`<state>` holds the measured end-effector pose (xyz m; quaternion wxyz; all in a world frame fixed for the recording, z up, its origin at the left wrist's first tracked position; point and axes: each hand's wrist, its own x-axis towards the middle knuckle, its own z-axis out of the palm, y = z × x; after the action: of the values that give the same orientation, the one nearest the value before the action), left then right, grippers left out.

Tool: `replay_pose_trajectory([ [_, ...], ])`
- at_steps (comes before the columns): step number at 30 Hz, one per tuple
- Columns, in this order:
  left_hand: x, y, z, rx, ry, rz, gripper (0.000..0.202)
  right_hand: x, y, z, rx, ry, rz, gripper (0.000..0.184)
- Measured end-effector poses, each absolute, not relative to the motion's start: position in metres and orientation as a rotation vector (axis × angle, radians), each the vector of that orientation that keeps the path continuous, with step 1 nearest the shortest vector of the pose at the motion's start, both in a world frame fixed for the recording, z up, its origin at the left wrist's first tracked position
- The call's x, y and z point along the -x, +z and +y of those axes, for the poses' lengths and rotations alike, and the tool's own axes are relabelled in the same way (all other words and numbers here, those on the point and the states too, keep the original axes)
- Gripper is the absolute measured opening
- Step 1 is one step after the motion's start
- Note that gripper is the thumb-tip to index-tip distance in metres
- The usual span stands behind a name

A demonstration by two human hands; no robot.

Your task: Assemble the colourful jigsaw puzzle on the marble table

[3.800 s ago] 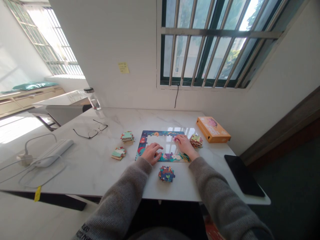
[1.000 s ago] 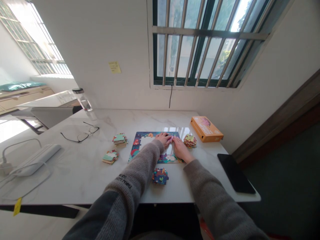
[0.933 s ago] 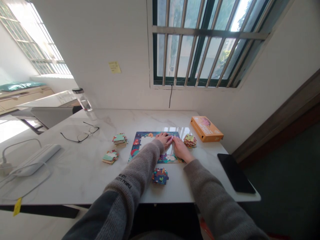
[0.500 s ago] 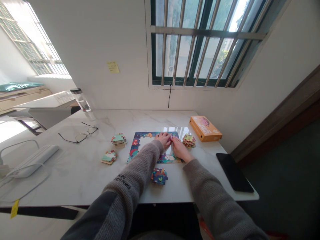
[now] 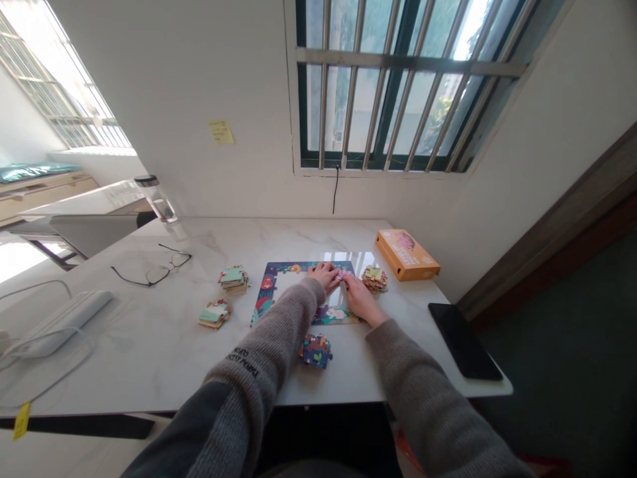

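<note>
Touching pink jigsaw pc (image 5: 344,273) w/ L hand (image 5: 326,277) & R hand (image 5: 359,298); grips pressed together over puzzle frame (image 5: 267,285)

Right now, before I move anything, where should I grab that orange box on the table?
Hold the orange cardboard box across its narrow width, with your thumb on the long side nearest you and your fingers on the far long side. It lies flat and looks thin, so that should fit your grip. Your right hand is closest, so come from the near side, passing the small stack of multicoloured puzzle pieces.

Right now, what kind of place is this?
Probably a room at home or a small office: a marble-topped table, a jigsaw puzzle, eyeglasses and a sticky note on the wall.
</note>
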<state>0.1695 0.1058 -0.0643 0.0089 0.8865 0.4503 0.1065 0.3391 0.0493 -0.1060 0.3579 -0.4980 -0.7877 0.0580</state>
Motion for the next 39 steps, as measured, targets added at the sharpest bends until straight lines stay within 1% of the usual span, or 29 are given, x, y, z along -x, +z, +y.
replay_pose_trajectory([
  [6, -0.165, -0.071, 0.112, -2.757, 0.371, 1.355, 0.031, -0.338, -0.106, 0.048, 1.313, 0.109, -2.055, 0.052],
  [13, -0.164, -0.071, 0.111, -2.755, 0.364, 1.337, 0.031, -0.334, -0.103, 0.046, 1.376, 0.080, -2.077, 0.044],
  [26, -0.170, -0.065, 0.101, -2.767, 0.345, 1.417, 0.036, -0.330, -0.107, 0.049, 1.376, 0.007, -2.107, 0.044],
  [32, -0.166, -0.069, 0.109, -2.779, 0.300, 1.345, 0.038, -0.331, -0.108, 0.052, 1.361, 0.007, -2.131, 0.044],
  [39, -0.144, -0.066, 0.124, -2.759, 0.223, 1.081, 0.041, -0.330, -0.108, 0.049, 1.370, -0.028, -2.145, 0.044],
])
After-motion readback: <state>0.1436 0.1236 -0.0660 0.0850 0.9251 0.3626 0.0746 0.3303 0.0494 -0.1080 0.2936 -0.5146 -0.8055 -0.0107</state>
